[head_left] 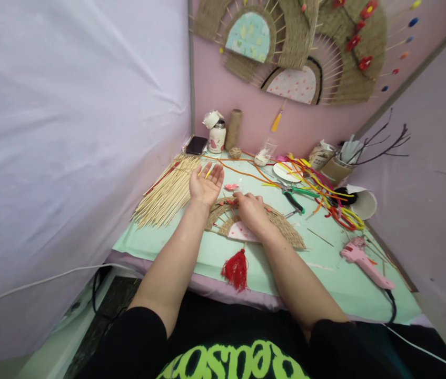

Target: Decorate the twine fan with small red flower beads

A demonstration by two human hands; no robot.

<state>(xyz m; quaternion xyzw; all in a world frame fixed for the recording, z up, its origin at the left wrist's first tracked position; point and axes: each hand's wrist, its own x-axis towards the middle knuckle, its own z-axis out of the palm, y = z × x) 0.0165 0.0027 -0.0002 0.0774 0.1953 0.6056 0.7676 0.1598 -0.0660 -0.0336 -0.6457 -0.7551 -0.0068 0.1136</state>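
Note:
A small woven fan point(289, 226) of brown twine on thin sticks lies on the table in front of me, with a white, pink-dotted half-round centre point(240, 230) and small red bits along its top. From its lower middle hangs a red tassel point(236, 270). My right hand point(253, 211) rests over the fan, fingers curled down near its top edge; whatever is between the fingertips is hidden. Palm up, my left hand point(207, 185) is held above the fan's left end, fingers apart and nothing visible in it. Just beyond the hands lies a small pink-red piece point(231, 187).
A bundle of thin sticks point(163, 195) lies at left. Pliers point(294, 199) and coloured pipe cleaners point(325, 184) are at right, near a pink glue gun point(367, 261) with a cord. A white jar point(217, 138) and twine roll point(233, 130) stand behind; branches point(390, 142) jut out at right.

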